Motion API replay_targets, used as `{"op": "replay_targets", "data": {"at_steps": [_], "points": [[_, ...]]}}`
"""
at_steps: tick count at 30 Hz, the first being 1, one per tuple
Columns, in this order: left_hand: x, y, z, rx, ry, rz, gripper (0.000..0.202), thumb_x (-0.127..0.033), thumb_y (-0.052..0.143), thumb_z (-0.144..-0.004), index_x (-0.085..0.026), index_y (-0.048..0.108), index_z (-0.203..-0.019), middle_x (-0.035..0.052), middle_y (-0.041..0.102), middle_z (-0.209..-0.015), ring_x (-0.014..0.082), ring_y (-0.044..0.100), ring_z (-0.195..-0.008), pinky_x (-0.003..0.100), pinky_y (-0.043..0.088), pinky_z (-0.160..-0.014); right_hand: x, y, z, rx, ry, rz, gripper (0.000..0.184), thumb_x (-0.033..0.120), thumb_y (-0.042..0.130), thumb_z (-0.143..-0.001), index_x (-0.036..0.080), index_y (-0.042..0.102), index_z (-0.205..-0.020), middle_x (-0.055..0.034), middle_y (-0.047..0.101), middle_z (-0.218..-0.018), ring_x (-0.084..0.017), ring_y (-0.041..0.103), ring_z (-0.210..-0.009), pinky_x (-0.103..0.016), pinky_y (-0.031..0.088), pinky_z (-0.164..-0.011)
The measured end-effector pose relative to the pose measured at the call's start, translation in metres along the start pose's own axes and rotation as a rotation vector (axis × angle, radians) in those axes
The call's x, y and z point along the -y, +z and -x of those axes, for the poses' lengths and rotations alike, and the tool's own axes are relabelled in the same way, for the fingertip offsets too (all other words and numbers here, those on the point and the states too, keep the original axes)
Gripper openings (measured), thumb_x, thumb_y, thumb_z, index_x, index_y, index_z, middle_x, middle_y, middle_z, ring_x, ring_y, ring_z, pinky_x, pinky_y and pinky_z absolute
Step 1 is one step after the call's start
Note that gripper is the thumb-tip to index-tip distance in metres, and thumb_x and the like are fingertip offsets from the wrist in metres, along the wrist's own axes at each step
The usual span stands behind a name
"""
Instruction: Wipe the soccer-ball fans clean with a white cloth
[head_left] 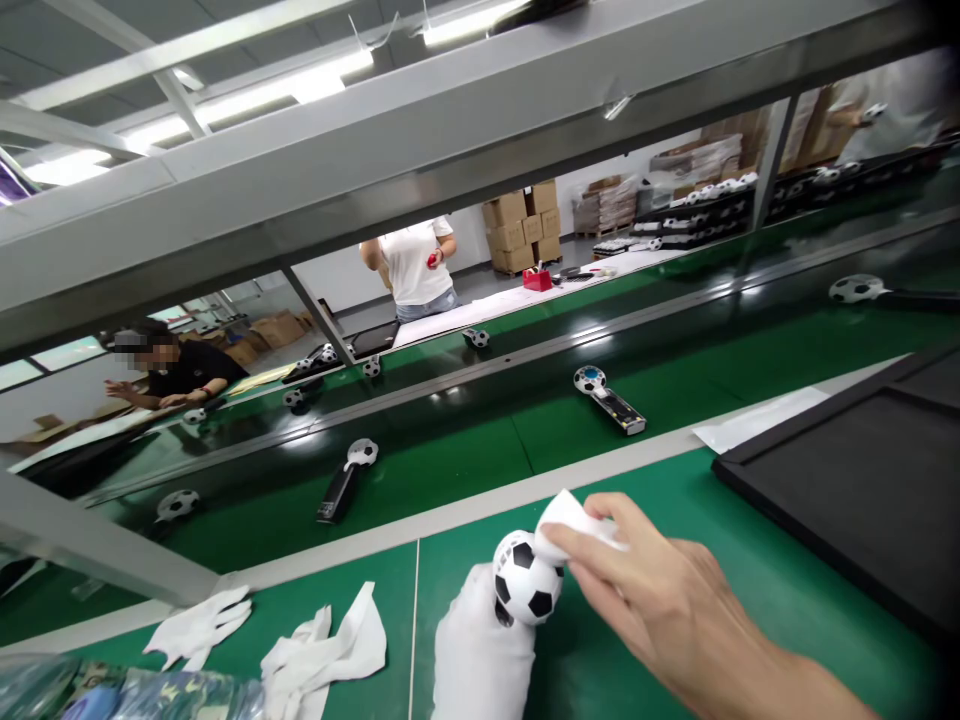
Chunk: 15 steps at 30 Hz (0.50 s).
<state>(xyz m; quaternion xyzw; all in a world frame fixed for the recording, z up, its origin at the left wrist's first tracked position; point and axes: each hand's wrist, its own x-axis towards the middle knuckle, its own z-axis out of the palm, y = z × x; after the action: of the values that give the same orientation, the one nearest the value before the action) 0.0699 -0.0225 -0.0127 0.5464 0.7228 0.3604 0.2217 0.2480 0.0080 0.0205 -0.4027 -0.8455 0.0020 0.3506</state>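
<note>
My left hand (484,645), in a white glove, is closed around the lower part of a device with a soccer-ball head (528,580). The black-and-white ball sticks up above the glove; the part inside the fist is hidden. My bare right hand (637,580) pinches a folded white cloth (566,525) between thumb and fingers. The cloth touches the upper right side of the ball. Both hands are over the green tabletop (637,680).
Beyond the bench edge, a green conveyor belt (480,455) carries several ball-headed devices, one (607,398) with its inside exposed. A black tray (862,480) lies at right. White gloves (199,625) and crumpled white cloths (330,645) lie at left. Co-workers (416,265) are across the belt.
</note>
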Motion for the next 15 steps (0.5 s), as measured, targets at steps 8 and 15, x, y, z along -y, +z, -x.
{"op": "replay_targets", "data": {"at_steps": [8,15], "points": [[0.007,-0.004,0.001,0.013,0.058,0.008,0.025,-0.038,0.054,-0.088,-0.018,0.059,-0.103,0.0062,0.059,-0.106,0.0170,0.058,-0.092,0.035,0.050,-0.081,-0.016,0.002,0.003,0.063,0.084,0.049,0.035,0.020,0.034,-0.092,0.031,0.056,-0.117,-0.0063,0.053,-0.101,-0.008,0.051,-0.049,-0.022,0.041,-0.046],[0.005,-0.003,0.001,0.004,0.048,-0.046,0.027,-0.037,0.053,-0.089,-0.017,0.058,-0.106,0.0071,0.059,-0.108,0.0172,0.058,-0.092,0.035,0.051,-0.081,-0.092,0.025,0.047,0.240,0.396,0.226,0.035,0.033,0.044,-0.087,0.036,0.057,-0.119,-0.0060,0.057,-0.111,-0.017,0.061,-0.059,-0.029,0.047,-0.051]]}}
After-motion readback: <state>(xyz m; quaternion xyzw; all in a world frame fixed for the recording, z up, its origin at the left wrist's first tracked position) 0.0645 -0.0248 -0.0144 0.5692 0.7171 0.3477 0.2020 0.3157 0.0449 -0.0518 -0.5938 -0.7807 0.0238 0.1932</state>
